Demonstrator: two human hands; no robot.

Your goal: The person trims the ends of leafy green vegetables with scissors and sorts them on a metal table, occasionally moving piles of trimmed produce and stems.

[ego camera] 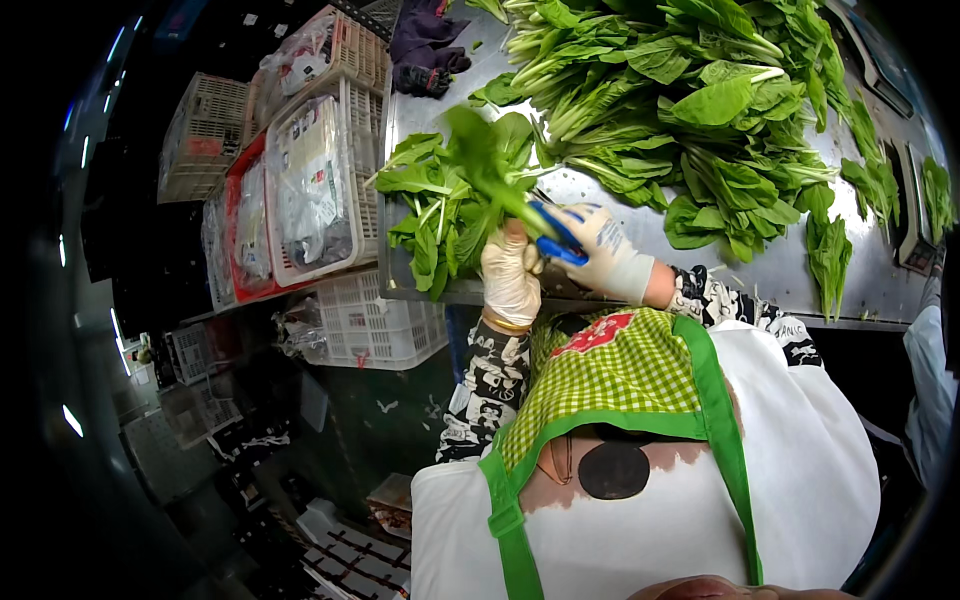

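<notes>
My left hand (512, 274), in a thin whitish glove, is closed around the stems of a leafy green vegetable (487, 169), whose raised leaves are blurred. Just to its right, my right hand (607, 247), in a white knit glove, grips a blue-handled cutting tool (561, 236) against the pale stem end; its blades are mostly hidden. Loose leafy greens (427, 217) lie on the metal table beside and beyond my left hand. A large heap of the same greens (675, 97) covers the far middle and right of the table.
The steel table (630, 225) has its near edge close to my apron. A dark cloth (427, 45) lies at its far left corner. Plastic crates (356, 180) with bagged items stand left of it, and a white crate (375, 319) sits lower. Scales (911, 202) and another person's sleeve (926, 360) are at right.
</notes>
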